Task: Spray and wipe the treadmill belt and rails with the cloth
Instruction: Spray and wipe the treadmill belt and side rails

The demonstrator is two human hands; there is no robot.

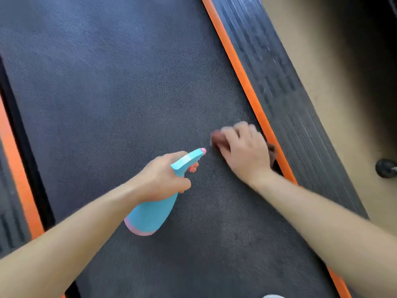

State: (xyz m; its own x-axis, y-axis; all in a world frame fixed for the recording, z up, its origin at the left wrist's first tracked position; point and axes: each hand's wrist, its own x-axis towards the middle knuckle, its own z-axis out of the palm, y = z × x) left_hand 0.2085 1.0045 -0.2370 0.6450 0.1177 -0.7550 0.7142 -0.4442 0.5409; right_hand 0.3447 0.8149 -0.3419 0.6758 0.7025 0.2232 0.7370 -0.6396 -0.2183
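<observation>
Two hands: over belt (129,93).
Left hand (163,177): grips bottle (150,214), nozzle forward, likely ready to spray.
Right hand (242,151): presses cloth (217,137) flat on belt beside rail (279,82), to scrub.

Workout space, gym or home unclear: treadmill belt (120,87), orange-edged side rail (285,93), tan floor (311,50).

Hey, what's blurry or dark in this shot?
In the head view, the right hand and the cloth under it are motion-blurred; the left hand and spray bottle look sharper; the floor at top right falls into dark shadow.
</observation>
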